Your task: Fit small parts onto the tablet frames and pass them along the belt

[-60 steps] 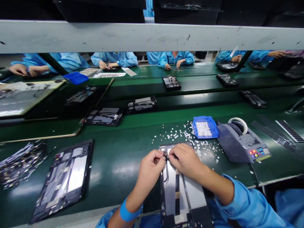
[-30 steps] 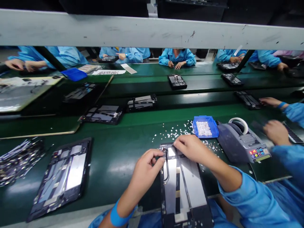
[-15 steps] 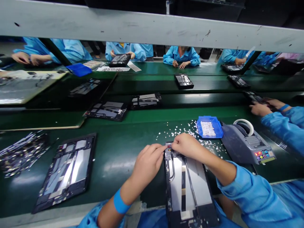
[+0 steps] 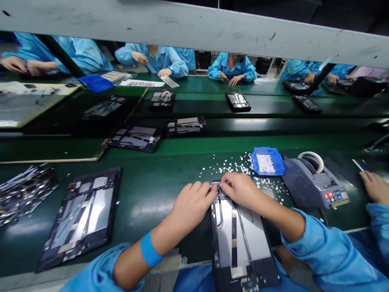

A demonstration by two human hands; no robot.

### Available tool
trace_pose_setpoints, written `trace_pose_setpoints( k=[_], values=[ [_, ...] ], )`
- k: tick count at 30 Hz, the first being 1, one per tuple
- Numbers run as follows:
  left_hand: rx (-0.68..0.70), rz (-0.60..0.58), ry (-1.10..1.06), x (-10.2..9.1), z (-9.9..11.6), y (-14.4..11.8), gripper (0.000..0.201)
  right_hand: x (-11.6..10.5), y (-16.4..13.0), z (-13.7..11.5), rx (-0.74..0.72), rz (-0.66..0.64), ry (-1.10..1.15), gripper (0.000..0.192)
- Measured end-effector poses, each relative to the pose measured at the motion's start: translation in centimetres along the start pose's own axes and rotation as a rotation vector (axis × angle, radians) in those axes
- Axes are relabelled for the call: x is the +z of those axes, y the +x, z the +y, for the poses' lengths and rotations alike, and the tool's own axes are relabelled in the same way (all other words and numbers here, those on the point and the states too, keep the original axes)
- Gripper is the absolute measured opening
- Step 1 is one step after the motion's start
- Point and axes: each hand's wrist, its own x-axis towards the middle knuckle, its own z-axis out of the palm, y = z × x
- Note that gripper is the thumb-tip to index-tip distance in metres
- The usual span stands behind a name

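Observation:
An opened tablet [image 4: 251,233] with silver battery panels, a black casing and thin cables lies in front of me, its near end at the bench edge. My left hand [image 4: 193,205] grips its far left corner, the thumb pressed on the small parts there and the fingers bent over the edge. Beside it, my right hand [image 4: 238,188] is closed in a pinch at the far end of the tablet. Whatever is between those fingertips is too small or hidden to make out.
Small white pieces surround a blue tray [image 4: 268,161] beside a tape dispenser [image 4: 313,180]. Left are another opened tablet [image 4: 83,215] and a pile of flex cables [image 4: 26,192]. More tablets [image 4: 162,99] lie farther back. A co-worker's hand [image 4: 375,186] is at right; others sit opposite.
My left thumb has moved over the tablet's corner, covering the reddish part there. Opposite, a co-worker has put a tablet down. The right-hand neighbour's hand has come nearer the dispenser.

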Motion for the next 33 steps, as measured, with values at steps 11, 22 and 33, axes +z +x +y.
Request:
trace_pose_setpoints(
  k=[11,22,33],
  values=[
    [-0.471,0.066,-0.724,-0.1,-3.4,1.0,0.027,2.2,-2.6,1.9,-0.344,0.043,-0.294,0.043],
    [-0.563,-0.134,-1.047,-0.5,-2.7,3.7,0.022,1.0,-3.1,1.8,-0.443,-0.014,-0.275,0.041],
    [-0.615,-0.217,-1.008,-0.2,-2.5,4.9,0.020,-1.0,-6.5,3.0,-0.439,0.241,0.118,0.044]
  ],
)
